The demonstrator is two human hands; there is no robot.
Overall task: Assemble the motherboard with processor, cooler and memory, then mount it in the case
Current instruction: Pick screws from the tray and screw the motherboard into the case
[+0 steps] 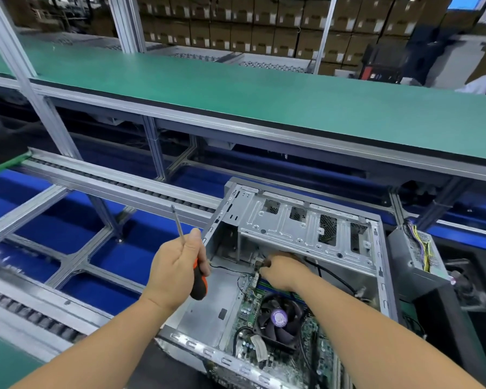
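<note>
An open grey metal case (306,220) lies on its side in front of me. The green motherboard (247,310) sits inside it, with a black cooler fan (279,318) bearing a purple centre label. My left hand (177,270) grips a screwdriver (198,279) by its orange and black handle, shaft pointing up and away, left of the case. My right hand (281,269) reaches into the case under the drive cage and pinches a small connector (258,263) near the board's far edge. Its fingertips are partly hidden.
A grey power supply (415,256) with coloured wires stands right of the case. Black cables run inside the case. Roller conveyor rails (118,183) and a blue floor lie to the left; a long green bench (236,88) spans the back. Stacked cartons fill the far background.
</note>
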